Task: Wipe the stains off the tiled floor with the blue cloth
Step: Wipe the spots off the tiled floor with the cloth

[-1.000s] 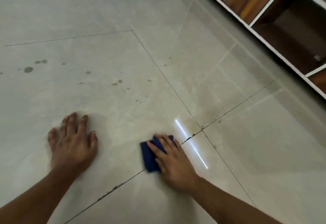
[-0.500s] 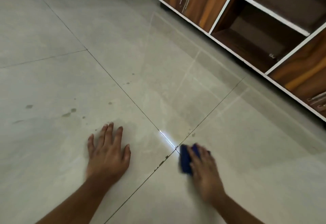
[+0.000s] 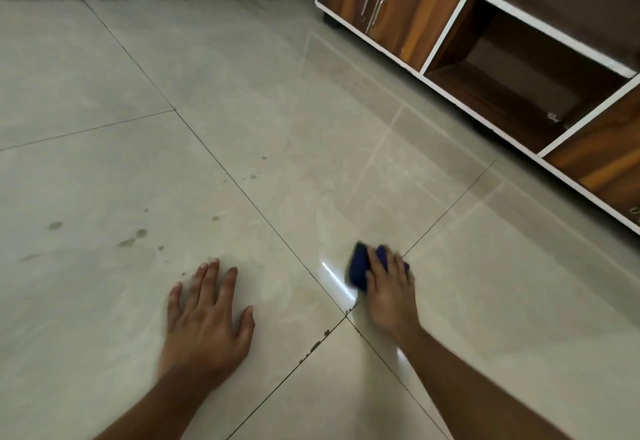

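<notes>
The right hand point(image 3: 389, 295) lies palm-down on the blue cloth point(image 3: 360, 266), its fingers point(image 3: 375, 261) spread flat over the bunched fabric and pressing it onto the tiled floor point(image 3: 277, 110) rather than curling round it; the cloth shows ahead of the fingertips and off their thumb side, and is blurred, so its folds cannot be made out. It sits just beyond the crossing of grout lines point(image 3: 346, 315), which lies at the heel of that hand, and a bright streak of reflected light point(image 3: 337, 280) runs beside the thumb edge of the cloth. The left hand point(image 3: 207, 318) rests flat on the neighbouring tile with all fingers point(image 3: 209, 278) splayed wide and nothing under or between them, well apart from the cloth. Beyond those left fingertips and off toward the little-finger side sit several dull stains point(image 3: 133, 237), a pair of blotches close together with smaller specks near them, and another point(image 3: 55, 225) farther out the same way. More faint spots point(image 3: 254, 175) lie ahead, between the two hands' lines of reach. Dark crumbs point(image 3: 315, 346) dot the grout line between the wrists. Far beyond the right fingertips stands a wooden cabinet point(image 3: 398, 6) with white edging, closed doors and an open shelf bay point(image 3: 519, 93).
</notes>
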